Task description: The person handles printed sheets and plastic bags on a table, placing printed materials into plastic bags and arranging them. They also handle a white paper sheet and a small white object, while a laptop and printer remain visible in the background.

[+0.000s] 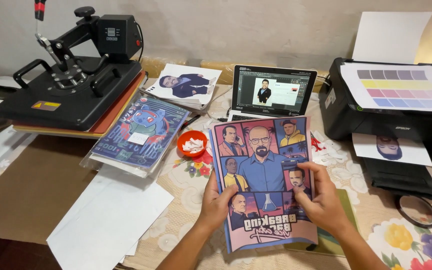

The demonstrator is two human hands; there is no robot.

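Both hands, the left hand (217, 204) and right hand (321, 200), are closed on the side edges of a printed poster sheet (263, 175) held above the floral tablecloth (406, 240). Squeezing inward could crease it, and a swing leftward could tip the nearby orange bowl (192, 142).

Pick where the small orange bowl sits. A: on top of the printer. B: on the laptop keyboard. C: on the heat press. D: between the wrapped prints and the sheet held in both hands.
D: the orange bowl stands on the tablecloth, right of the wrapped prints and just left of the sheet that the left hand and right hand hold.
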